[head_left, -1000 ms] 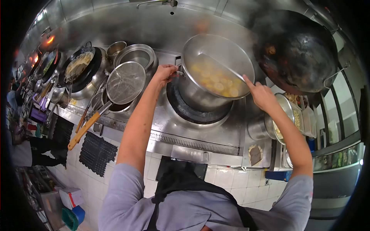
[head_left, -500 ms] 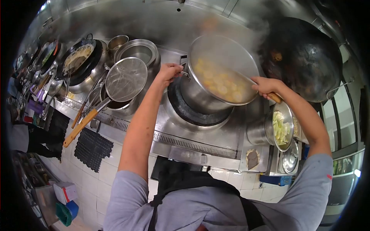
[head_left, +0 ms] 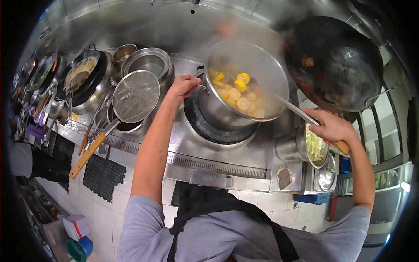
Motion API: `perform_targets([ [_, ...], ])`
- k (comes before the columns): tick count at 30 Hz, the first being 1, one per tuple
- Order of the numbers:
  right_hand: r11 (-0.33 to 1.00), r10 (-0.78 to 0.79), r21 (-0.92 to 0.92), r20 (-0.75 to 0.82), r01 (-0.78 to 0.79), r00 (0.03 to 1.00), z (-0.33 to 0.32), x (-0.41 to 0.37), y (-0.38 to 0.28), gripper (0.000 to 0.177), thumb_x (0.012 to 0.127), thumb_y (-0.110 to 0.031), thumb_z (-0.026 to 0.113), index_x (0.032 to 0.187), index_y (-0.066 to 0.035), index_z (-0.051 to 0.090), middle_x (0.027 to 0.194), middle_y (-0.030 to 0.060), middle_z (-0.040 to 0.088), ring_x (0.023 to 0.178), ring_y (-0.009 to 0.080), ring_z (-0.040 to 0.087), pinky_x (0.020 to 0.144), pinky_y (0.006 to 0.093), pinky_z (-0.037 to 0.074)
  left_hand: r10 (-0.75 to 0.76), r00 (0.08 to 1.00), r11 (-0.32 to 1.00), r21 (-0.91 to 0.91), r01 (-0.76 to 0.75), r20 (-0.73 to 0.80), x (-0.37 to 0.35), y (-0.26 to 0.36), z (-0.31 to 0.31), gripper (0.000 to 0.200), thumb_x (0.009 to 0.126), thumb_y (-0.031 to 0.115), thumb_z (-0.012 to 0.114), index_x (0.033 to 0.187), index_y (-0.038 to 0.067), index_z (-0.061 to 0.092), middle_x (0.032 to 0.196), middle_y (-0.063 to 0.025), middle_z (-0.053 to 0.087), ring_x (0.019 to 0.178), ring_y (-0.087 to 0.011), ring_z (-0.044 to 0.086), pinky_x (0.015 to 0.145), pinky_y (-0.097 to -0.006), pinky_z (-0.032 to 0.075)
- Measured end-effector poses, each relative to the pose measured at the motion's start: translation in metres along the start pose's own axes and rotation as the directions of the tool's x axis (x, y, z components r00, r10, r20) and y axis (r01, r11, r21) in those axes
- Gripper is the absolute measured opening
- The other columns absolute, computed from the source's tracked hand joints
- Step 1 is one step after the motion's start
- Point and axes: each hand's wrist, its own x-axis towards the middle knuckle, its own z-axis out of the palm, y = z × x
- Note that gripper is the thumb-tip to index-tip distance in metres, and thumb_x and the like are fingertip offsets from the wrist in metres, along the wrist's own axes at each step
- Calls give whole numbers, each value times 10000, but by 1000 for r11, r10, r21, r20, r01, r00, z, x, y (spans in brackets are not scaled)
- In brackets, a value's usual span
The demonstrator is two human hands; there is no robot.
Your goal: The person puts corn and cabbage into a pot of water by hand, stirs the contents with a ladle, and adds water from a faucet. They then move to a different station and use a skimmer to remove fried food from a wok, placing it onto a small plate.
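A large steel stockpot (head_left: 227,115) sits tilted toward me on a black burner ring (head_left: 209,126), steam rising from it. Corn pieces (head_left: 241,81) and other yellow chunks fill its inside. At the pot's left rim, my left hand (head_left: 185,86) is closed on a metal handle (head_left: 203,88). My right hand (head_left: 329,125) grips a long ladle (head_left: 297,110) with a wooden handle end, to the right of the pot. The ladle's shaft reaches over the rim into the pot; its head is mostly hidden by steam and corn, with corn pieces raised near it.
A blackened wok (head_left: 334,65) leans at the back right. Below it stands a steel pot (head_left: 290,146) and a bowl of chopped cabbage (head_left: 314,146). To the left, a wire strainer (head_left: 136,96) lies across pots. Another person's dark trouser leg (head_left: 46,161) shows at far left.
My right hand has moved right and down, drawing the ladle's shaft back across the rim. Corn pieces now show raised in the pot. My left hand stays on the handle.
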Motion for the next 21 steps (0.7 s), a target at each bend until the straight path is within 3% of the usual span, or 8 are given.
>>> perform_targets([
  [3,984,-122,-143,-135,102,983,0,-19,-2,603,912,-131,549,1483,-21,389,804,209,649,519,238,617,555,386,521,13,1000,1000,0,-13,-4,0,1,-1,191,807,287,796,910,148,713,792,44,653,713,-84,557,641,-283,371],
  [4,939,-305,-231,-218,254,927,3,-13,5,584,916,-146,569,1470,-38,417,862,266,650,675,347,653,693,449,523,7,1000,1000,-5,-7,1,-1,1,0,182,808,284,795,900,149,714,786,47,645,704,-82,549,632,-276,366],
  [8,862,-374,-475,-354,179,857,12,16,-4,619,913,-111,598,1495,-93,389,902,263,638,813,436,599,763,479,471,5,1000,1000,-11,-5,23,-3,4,1,157,812,278,788,865,151,712,761,54,626,688,-78,530,605,-259,348],
  [10,810,-397,-570,-363,136,843,18,63,3,674,911,-63,568,1535,-141,323,905,257,644,838,430,626,777,481,495,16,999,1000,3,-17,45,-2,2,-1,151,814,278,784,849,152,709,747,55,623,681,-75,524,593,-257,339],
  [13,638,-308,-767,-333,-66,891,20,101,-4,720,899,-35,541,1556,-156,272,939,243,661,855,412,653,789,472,527,41,997,999,32,-43,62,3,1,-5,148,814,279,780,827,154,700,727,52,624,653,-68,509,569,-254,321],
  [16,571,-257,-814,-303,-109,918,25,146,20,767,882,-16,523,1572,-156,217,1024,232,669,893,392,676,808,468,546,51,998,998,47,-52,38,0,4,-1,150,810,274,780,812,155,689,717,45,632,627,-63,496,547,-252,302],
  [21,648,-156,-756,-254,-95,954,32,189,34,685,899,-36,505,1539,-122,276,1075,245,667,982,397,673,848,463,546,78,996,996,44,-80,31,1,3,-1,173,790,279,793,804,149,680,724,33,648,615,-71,497,536,-267,293],
])
